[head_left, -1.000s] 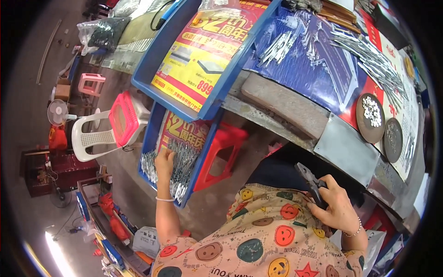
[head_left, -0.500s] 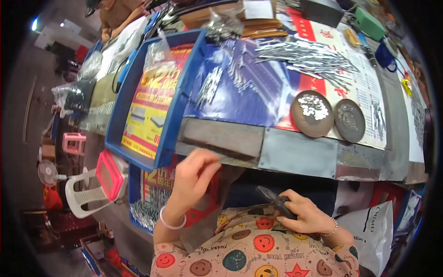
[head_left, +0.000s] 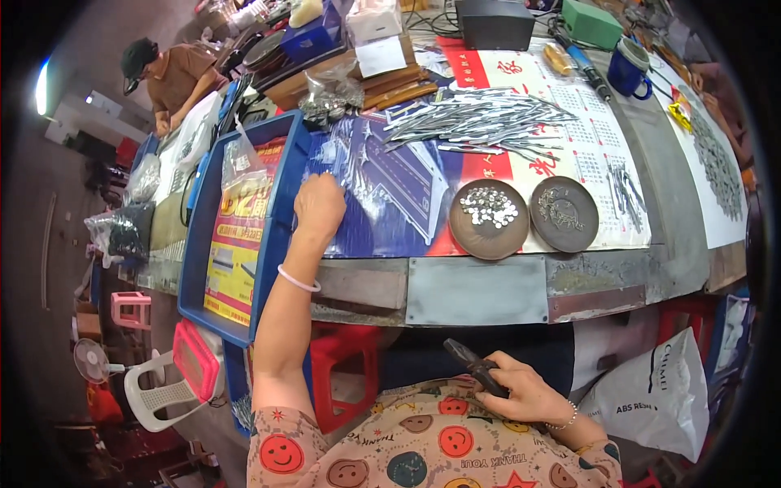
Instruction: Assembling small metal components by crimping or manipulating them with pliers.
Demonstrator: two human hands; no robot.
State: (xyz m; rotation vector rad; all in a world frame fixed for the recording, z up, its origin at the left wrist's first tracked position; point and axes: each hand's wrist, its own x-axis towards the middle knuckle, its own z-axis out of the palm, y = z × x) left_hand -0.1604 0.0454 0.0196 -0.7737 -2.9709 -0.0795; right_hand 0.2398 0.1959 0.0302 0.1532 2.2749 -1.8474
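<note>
My left hand point(head_left: 320, 205) is stretched over the dark blue sheet point(head_left: 378, 215), beside the blue tray point(head_left: 279, 213). Its fingers are bent downward, with the tips hidden, next to a small pile of thin silvery metal strips point(head_left: 327, 153). In front of my body, below the table edge, my right hand point(head_left: 521, 389) is closed around the handles of dark pliers point(head_left: 480, 370), whose jaws point up and left. Farther back lies a large heap of metal strips point(head_left: 480, 118). Two brown dishes stand to the right: one dish point(head_left: 464, 240) has shiny discs, the other point(head_left: 590, 228) small metal pieces.
A grey metal plate point(head_left: 480, 291) covers part of the table's front edge. A blue mug point(head_left: 628, 71) and a green box point(head_left: 592, 24) stand at the back right. A red stool point(head_left: 350, 378) is beside me, and a white sack point(head_left: 651, 398) sits lower right. Another person point(head_left: 175, 81) works far left.
My left hand has moved from in front of the table edge up and away, over the sheet by the tray. My right hand still grips the pliers. The whole view has shifted.
</note>
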